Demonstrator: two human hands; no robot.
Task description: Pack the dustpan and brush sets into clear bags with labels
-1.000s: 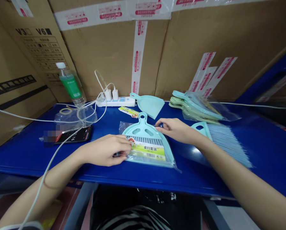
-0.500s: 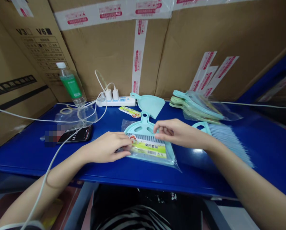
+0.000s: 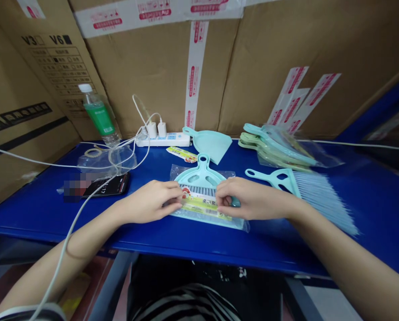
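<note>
In the middle of the table lies a light-blue dustpan point(image 3: 203, 170) with a grey-bristled brush on it, inside a clear plastic bag point(image 3: 176, 173). Across the brush is a yellow-green card label point(image 3: 197, 203). My left hand point(image 3: 154, 199) pinches the bag's left edge beside the label. Curled over the label's right end, my right hand point(image 3: 248, 196) grips the bag with thumb and fingers, hiding part of the label. To the right of it rests a loose light-blue hand brush point(image 3: 321, 194). A bare dustpan point(image 3: 213, 145) sits behind the packaged set.
Bagged blue and green dustpans point(image 3: 279, 142) are stacked at the back right. A loose card label point(image 3: 182, 154) lies before a white power strip point(image 3: 167, 140) with chargers. At left are a bottle point(image 3: 100, 117), a phone point(image 3: 110, 186) and white cables. Cardboard boxes point(image 3: 152, 62) wall the back.
My right hand has come down and closed at the right side of the bag and label. My left hand stays at the left edge, its fingers drawn closer together.
</note>
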